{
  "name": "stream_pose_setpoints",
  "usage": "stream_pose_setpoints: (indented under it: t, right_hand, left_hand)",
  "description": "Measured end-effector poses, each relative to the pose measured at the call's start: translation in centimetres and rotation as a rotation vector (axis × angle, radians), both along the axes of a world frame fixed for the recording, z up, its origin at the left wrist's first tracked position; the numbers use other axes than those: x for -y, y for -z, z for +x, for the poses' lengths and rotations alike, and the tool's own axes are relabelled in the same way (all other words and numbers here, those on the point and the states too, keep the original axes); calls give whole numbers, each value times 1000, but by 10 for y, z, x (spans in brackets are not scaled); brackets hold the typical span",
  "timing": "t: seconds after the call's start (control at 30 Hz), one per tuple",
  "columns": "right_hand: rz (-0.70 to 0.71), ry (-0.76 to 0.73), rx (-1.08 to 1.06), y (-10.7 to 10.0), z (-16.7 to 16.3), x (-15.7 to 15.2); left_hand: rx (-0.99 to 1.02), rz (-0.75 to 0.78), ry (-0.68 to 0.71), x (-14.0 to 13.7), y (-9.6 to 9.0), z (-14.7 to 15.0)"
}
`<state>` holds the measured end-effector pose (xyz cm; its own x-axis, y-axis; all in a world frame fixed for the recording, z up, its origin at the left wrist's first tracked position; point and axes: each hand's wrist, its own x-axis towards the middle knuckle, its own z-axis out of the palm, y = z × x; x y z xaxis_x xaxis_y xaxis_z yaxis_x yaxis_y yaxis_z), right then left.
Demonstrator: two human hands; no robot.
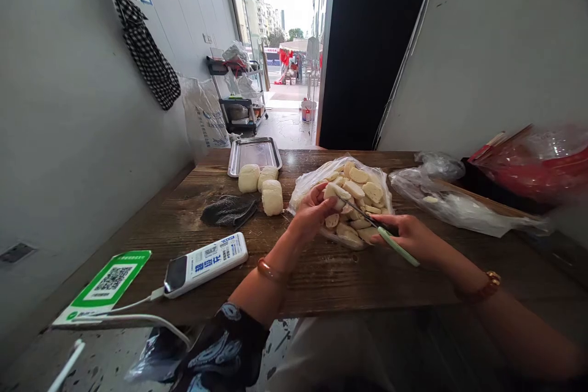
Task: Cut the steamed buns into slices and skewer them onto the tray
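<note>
My left hand [316,208] grips a white steamed bun [337,192] above an open clear plastic bag [303,184]. My right hand [411,237] is closed round a pair of scissors with a pale green handle [399,247]. The dark blades reach left to the bun and touch its cut side. Beneath both hands, the bag holds many pale bun slices [358,174], heaped loosely. Left of the bag stand three whole buns [272,198], two of them close to a metal tray [254,157].
A black mesh cloth [229,211], a white power bank [206,263] with a cable and a green QR card [108,282] lie on the left of the wooden table [294,275]. Crumpled plastic bags [450,202] and a red bag [542,165] lie at the right.
</note>
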<state>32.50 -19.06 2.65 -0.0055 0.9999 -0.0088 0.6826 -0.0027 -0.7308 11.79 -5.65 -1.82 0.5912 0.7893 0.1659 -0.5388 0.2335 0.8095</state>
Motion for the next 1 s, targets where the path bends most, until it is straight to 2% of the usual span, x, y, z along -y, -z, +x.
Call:
stream_pose_setpoints:
  t: [0.27,0.43,0.63,0.83,1.0]
  right_hand:
    - [29,23,-26,0,-2,-1]
    - [28,51,57,2,-3,-1]
    - [17,3,131,-3,-4,0]
    - [-72,-18,135,-11,-6,0]
    - [-62,-28,137,-12,-5,0]
  left_hand:
    - [29,-70,119,-1,-1,-3]
    - [-1,-65,62,-3,3,-2]
    - [-4,-63,15,-3,1,-1]
    - [-15,-55,2,-2,1,-2]
    - [-19,-55,16,-3,1,-2]
